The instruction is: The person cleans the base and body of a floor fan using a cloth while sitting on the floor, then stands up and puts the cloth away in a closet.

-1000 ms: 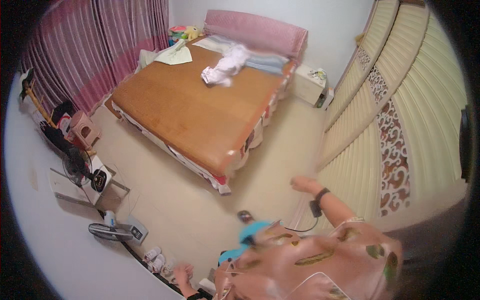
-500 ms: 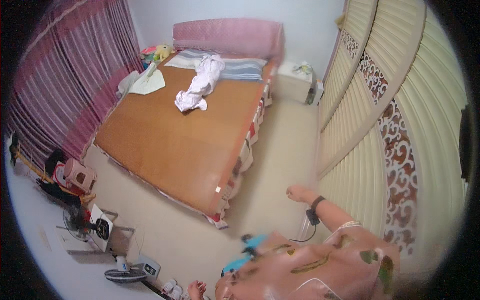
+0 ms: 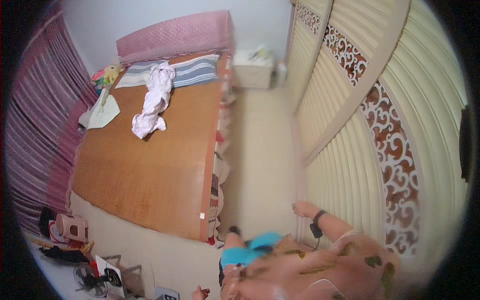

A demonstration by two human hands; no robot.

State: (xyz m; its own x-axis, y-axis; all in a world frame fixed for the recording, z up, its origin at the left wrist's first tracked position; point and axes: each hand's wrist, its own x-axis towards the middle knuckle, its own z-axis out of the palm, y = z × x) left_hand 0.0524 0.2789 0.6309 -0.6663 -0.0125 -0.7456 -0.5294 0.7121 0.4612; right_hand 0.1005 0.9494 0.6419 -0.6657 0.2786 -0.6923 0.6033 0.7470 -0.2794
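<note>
My right hand (image 3: 304,209) hangs in front of me over the floor, near the sliding wardrobe doors (image 3: 345,150) and touching neither. Its fingers are curled, and whatever they may hold is too small to make out. A dark band with a small black box and cable (image 3: 315,229) is on that wrist. Low at the bottom edge shows my left hand (image 3: 201,293), partly cut off, thumb and fingers apart and nothing visible in it. To the left stands the bed (image 3: 150,185) with a brown mat. A crumpled pale pink cloth (image 3: 154,102) lies on it.
Striped pillows (image 3: 194,71) lie by the pink headboard (image 3: 175,37). A white nightstand (image 3: 253,70) stands beyond the aisle floor (image 3: 257,150). A pale green cloth (image 3: 105,112) lies near the curtains (image 3: 40,125). At lower left are a black fan (image 3: 90,280) and a pink box (image 3: 72,227).
My view has turned right, so the bed and headboard sit further left. My legs show more, and the aisle lies more directly ahead. The right hand stays near the wardrobe.
</note>
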